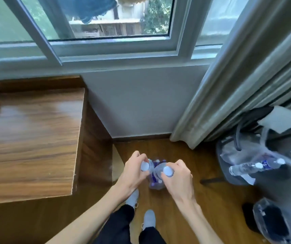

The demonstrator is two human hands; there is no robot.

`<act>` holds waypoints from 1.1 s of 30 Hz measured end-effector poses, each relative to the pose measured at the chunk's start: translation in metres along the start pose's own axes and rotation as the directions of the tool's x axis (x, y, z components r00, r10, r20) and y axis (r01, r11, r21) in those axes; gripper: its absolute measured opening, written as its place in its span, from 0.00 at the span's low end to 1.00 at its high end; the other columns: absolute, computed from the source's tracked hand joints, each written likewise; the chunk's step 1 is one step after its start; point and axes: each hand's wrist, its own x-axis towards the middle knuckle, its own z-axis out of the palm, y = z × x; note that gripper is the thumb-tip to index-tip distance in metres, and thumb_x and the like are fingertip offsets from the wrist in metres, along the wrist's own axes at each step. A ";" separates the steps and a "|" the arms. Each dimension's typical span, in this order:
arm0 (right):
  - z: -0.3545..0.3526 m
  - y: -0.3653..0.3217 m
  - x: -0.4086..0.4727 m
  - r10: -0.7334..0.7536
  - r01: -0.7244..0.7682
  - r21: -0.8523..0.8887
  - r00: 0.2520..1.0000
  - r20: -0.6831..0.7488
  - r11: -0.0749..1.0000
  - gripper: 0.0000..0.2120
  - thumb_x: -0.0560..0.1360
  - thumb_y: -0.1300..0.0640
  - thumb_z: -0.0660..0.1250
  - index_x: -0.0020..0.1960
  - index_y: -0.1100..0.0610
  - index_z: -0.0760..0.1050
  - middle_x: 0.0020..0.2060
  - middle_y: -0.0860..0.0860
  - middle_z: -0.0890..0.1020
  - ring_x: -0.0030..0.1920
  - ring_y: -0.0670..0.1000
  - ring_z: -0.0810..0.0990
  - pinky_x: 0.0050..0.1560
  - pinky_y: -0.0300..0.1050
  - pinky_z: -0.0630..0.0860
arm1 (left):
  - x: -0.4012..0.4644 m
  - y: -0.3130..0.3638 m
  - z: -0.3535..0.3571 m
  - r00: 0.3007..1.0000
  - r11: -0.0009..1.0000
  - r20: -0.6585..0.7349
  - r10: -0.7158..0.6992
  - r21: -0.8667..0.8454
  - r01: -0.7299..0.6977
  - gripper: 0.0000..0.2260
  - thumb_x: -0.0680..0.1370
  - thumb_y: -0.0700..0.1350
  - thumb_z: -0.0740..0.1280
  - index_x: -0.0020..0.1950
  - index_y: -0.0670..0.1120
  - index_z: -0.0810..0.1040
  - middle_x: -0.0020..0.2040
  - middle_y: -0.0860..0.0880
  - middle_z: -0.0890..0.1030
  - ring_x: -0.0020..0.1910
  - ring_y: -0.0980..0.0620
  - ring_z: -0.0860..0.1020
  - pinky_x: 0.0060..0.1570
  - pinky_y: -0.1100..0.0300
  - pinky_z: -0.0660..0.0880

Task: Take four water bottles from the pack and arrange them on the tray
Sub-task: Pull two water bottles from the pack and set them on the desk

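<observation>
The left hand [135, 170] and the right hand [178, 175] are each wrapped around the top of a water bottle [167, 171], pulling them from the pack [154, 184] on the floor [185, 155]; next, I think, carry them to the tray, which I cannot see.

The bench [32, 138] is wood-grain with a glossy sheen; right of it the floor [202, 199] is polished wood too. The bottles [156, 170] are clear plastic with smooth pale caps. Right of the bench hangs a matt cloth curtain [246, 76].
</observation>
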 end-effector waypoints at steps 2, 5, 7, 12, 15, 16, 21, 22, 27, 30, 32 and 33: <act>-0.014 -0.017 -0.006 -0.099 0.099 -0.044 0.995 0.014 0.994 0.07 0.69 0.55 0.76 0.45 0.55 0.83 0.39 0.47 0.76 0.34 0.51 0.80 0.31 0.41 0.82 | -0.021 0.001 -0.019 0.997 1.000 -0.070 -0.011 -0.018 0.010 0.07 0.73 0.44 0.72 0.47 0.48 0.75 0.44 0.54 0.69 0.38 0.56 0.71 0.33 0.76 0.66; -0.029 -0.051 -0.019 -0.235 0.241 -0.077 0.969 0.075 0.968 0.08 0.69 0.53 0.77 0.47 0.54 0.84 0.39 0.45 0.75 0.33 0.48 0.77 0.30 0.31 0.76 | -0.055 -0.005 -0.045 0.984 0.999 -0.172 -0.039 -0.043 0.032 0.07 0.73 0.47 0.72 0.48 0.49 0.77 0.44 0.56 0.69 0.40 0.56 0.73 0.37 0.77 0.66; -0.035 -0.077 -0.030 -0.310 0.323 -0.086 0.941 0.135 0.942 0.10 0.69 0.53 0.77 0.49 0.54 0.84 0.39 0.45 0.75 0.33 0.46 0.77 0.30 0.28 0.73 | -0.082 -0.009 -0.064 0.972 0.996 -0.224 -0.068 -0.065 0.055 0.07 0.73 0.48 0.73 0.46 0.52 0.75 0.44 0.57 0.70 0.40 0.57 0.74 0.37 0.77 0.67; -0.031 -0.149 -0.065 -0.446 0.497 -0.091 0.834 0.324 0.863 0.11 0.69 0.52 0.77 0.51 0.52 0.84 0.38 0.40 0.73 0.36 0.45 0.78 0.34 0.33 0.78 | -0.155 -0.031 -0.107 0.924 0.982 -0.350 -0.153 -0.158 0.103 0.07 0.72 0.48 0.73 0.47 0.51 0.78 0.45 0.56 0.72 0.42 0.58 0.75 0.38 0.75 0.69; -0.011 -0.192 -0.094 -0.492 0.584 -0.081 0.743 0.453 0.808 0.13 0.68 0.50 0.77 0.52 0.51 0.84 0.38 0.38 0.72 0.38 0.43 0.76 0.33 0.33 0.77 | -0.201 -0.058 -0.127 0.886 0.970 -0.411 -0.215 -0.194 0.145 0.07 0.72 0.47 0.73 0.47 0.51 0.77 0.41 0.60 0.70 0.42 0.62 0.74 0.39 0.75 0.69; -0.003 -0.206 -0.104 -0.499 0.604 -0.074 0.716 0.489 0.794 0.12 0.68 0.50 0.77 0.51 0.51 0.84 0.39 0.39 0.73 0.39 0.44 0.76 0.35 0.37 0.78 | -0.215 -0.069 -0.133 0.871 0.964 -0.429 -0.239 -0.216 0.158 0.07 0.72 0.47 0.73 0.46 0.51 0.77 0.41 0.61 0.69 0.43 0.64 0.74 0.40 0.76 0.68; 0.053 -0.280 -0.148 -0.500 0.664 -0.020 0.581 0.643 0.747 0.12 0.66 0.48 0.78 0.49 0.49 0.83 0.39 0.40 0.75 0.41 0.45 0.77 0.34 0.35 0.73 | -0.282 -0.133 -0.166 0.774 0.915 -0.504 -0.384 -0.319 0.246 0.06 0.70 0.50 0.72 0.45 0.53 0.81 0.42 0.58 0.72 0.43 0.59 0.76 0.38 0.70 0.71; 0.065 -0.295 -0.156 -0.513 0.676 0.007 0.553 0.657 0.737 0.12 0.66 0.47 0.78 0.48 0.48 0.83 0.39 0.40 0.75 0.41 0.45 0.77 0.35 0.34 0.74 | -0.294 -0.145 -0.173 0.749 0.903 -0.517 -0.414 -0.335 0.268 0.06 0.71 0.50 0.72 0.46 0.53 0.81 0.43 0.57 0.73 0.43 0.58 0.76 0.39 0.68 0.74; 0.124 -0.365 -0.193 -0.606 0.768 0.087 0.425 0.672 0.634 0.11 0.67 0.47 0.76 0.48 0.48 0.84 0.36 0.41 0.75 0.38 0.44 0.75 0.31 0.33 0.69 | -0.348 -0.206 -0.219 0.646 0.859 -0.567 -0.512 -0.362 0.362 0.08 0.72 0.51 0.74 0.49 0.54 0.80 0.44 0.61 0.74 0.43 0.59 0.78 0.40 0.73 0.75; 0.163 -0.405 -0.207 -0.662 0.798 0.139 0.373 0.651 0.586 0.16 0.67 0.43 0.76 0.52 0.46 0.84 0.42 0.40 0.79 0.40 0.44 0.77 0.34 0.31 0.75 | -0.371 -0.242 -0.251 0.578 0.831 -0.597 -0.556 -0.372 0.414 0.11 0.71 0.52 0.75 0.51 0.54 0.81 0.45 0.60 0.75 0.43 0.60 0.79 0.41 0.74 0.77; 0.185 -0.436 -0.214 -0.687 0.821 0.168 0.324 0.650 0.545 0.15 0.67 0.44 0.75 0.52 0.47 0.84 0.42 0.41 0.80 0.40 0.43 0.77 0.32 0.31 0.71 | -0.383 -0.266 -0.276 0.534 0.814 -0.620 -0.575 -0.368 0.449 0.11 0.71 0.51 0.76 0.51 0.53 0.81 0.45 0.60 0.76 0.43 0.59 0.79 0.40 0.73 0.77; 0.194 -0.451 -0.215 -0.693 0.824 0.185 0.303 0.654 0.535 0.14 0.68 0.45 0.75 0.52 0.47 0.84 0.43 0.41 0.80 0.40 0.43 0.76 0.31 0.31 0.69 | -0.387 -0.278 -0.289 0.515 0.804 -0.624 -0.588 -0.379 0.459 0.11 0.70 0.50 0.76 0.51 0.53 0.81 0.45 0.60 0.76 0.44 0.59 0.79 0.39 0.72 0.78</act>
